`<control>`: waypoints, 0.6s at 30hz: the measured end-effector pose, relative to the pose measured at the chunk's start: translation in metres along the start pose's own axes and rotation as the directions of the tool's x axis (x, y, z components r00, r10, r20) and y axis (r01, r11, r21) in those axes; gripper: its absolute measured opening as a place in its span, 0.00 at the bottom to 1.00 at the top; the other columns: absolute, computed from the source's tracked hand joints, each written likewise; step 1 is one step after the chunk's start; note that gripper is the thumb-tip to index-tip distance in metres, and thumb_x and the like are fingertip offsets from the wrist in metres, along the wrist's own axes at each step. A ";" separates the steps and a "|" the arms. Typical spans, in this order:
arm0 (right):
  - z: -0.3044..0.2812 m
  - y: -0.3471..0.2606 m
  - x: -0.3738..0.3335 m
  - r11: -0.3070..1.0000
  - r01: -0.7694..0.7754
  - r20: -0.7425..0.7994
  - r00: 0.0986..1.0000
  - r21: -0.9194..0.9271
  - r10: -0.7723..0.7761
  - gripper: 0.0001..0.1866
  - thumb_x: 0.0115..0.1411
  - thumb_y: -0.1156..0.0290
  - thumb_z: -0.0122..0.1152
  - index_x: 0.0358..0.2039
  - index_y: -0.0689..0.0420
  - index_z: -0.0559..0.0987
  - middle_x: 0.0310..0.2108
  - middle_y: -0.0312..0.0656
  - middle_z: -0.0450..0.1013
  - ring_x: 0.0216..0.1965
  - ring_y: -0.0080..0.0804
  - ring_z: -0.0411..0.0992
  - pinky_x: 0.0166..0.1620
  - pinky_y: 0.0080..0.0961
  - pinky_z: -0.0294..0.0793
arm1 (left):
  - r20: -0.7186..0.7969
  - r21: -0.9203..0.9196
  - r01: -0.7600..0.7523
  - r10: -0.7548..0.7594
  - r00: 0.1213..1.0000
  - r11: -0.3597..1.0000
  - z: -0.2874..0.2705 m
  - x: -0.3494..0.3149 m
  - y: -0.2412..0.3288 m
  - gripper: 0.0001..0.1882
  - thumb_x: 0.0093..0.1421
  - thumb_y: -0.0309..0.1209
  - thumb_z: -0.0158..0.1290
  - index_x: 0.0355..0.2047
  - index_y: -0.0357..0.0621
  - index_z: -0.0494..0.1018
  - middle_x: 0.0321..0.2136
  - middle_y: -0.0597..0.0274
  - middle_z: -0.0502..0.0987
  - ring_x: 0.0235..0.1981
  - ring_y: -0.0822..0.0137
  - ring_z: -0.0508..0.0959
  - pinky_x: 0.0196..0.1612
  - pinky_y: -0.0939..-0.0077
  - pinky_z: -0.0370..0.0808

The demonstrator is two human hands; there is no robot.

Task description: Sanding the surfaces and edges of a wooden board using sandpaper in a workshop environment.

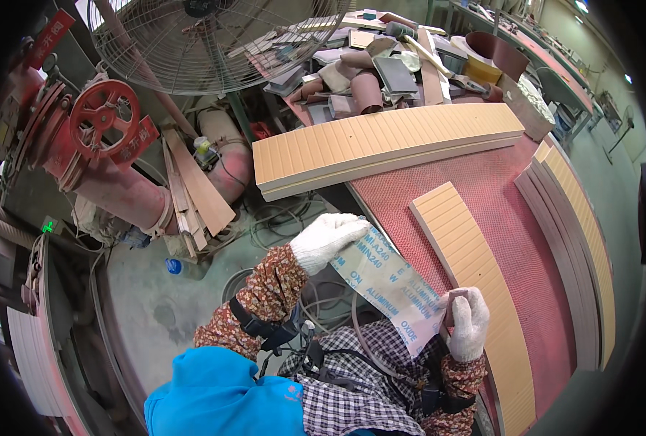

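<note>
A strip of sandpaper (388, 280) is stretched slantwise between my two white-gloved hands, its pale printed back facing up. My left hand (329, 243) pinches its upper left corner. At the lower right end, my right hand (468, 325) grips the strip with curled fingers, where a bit of brownish grit side shows. The sheet hangs in front of my checked apron, beside the table's near edge. Close to my right hand, a curved tan board (479, 272) with grooves across its face lies on the red mesh-covered table (403, 196).
Grooved tan boards (388, 142) lie stacked across the table's far side; another curved stack (566, 240) stands at right. Behind is a heap of sanding scraps (374, 80). A large fan (214, 43) and a red valve wheel (105, 118) are at left. Hoses (287, 218) coil on the floor.
</note>
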State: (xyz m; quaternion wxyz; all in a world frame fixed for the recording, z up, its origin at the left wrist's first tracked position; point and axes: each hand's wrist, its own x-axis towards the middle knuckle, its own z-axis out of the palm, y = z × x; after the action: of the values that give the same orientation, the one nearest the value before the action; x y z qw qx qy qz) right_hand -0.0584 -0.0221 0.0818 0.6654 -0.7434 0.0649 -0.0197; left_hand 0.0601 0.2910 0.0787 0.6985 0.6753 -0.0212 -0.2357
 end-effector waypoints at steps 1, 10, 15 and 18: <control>0.001 0.000 0.000 1.000 -0.011 0.007 1.000 0.002 0.011 0.14 0.74 0.63 0.55 0.41 0.63 0.78 0.23 0.32 0.71 0.21 0.15 0.64 0.25 0.19 0.62 | 0.006 0.001 -0.012 0.012 1.000 1.000 -0.001 -0.001 -0.001 0.18 0.73 0.43 0.57 0.46 0.38 0.81 0.37 0.69 0.81 0.38 0.78 0.77 0.44 0.77 0.75; 0.001 0.004 -0.001 1.000 -0.012 0.029 1.000 0.009 0.011 0.14 0.75 0.65 0.55 0.41 0.64 0.78 0.23 0.33 0.71 0.21 0.16 0.64 0.25 0.20 0.63 | 0.011 0.075 -0.007 0.006 1.000 0.997 -0.004 -0.002 -0.002 0.17 0.73 0.43 0.57 0.44 0.39 0.80 0.33 0.73 0.78 0.34 0.81 0.73 0.40 0.80 0.72; 0.006 -0.003 0.000 0.999 0.020 0.021 1.000 -0.030 -0.020 0.13 0.74 0.66 0.53 0.39 0.64 0.77 0.23 0.34 0.72 0.21 0.17 0.64 0.26 0.19 0.65 | 0.008 0.073 -0.006 0.005 1.000 0.997 -0.001 -0.004 0.003 0.17 0.73 0.43 0.58 0.43 0.40 0.81 0.32 0.74 0.77 0.34 0.82 0.72 0.39 0.80 0.71; 0.008 -0.005 -0.001 0.999 0.026 0.011 1.000 -0.046 -0.026 0.13 0.73 0.66 0.52 0.39 0.63 0.77 0.24 0.35 0.73 0.21 0.16 0.63 0.26 0.18 0.65 | 0.007 0.056 -0.019 0.019 1.000 0.998 0.001 -0.001 0.001 0.16 0.73 0.42 0.58 0.42 0.41 0.80 0.31 0.75 0.76 0.33 0.82 0.71 0.38 0.80 0.70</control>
State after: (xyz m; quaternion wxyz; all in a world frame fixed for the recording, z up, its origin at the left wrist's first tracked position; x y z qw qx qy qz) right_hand -0.0576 -0.0135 0.0862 0.6480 -0.7595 0.0522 -0.0227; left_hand 0.0587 0.2906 0.0799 0.6815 0.6937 -0.0363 -0.2305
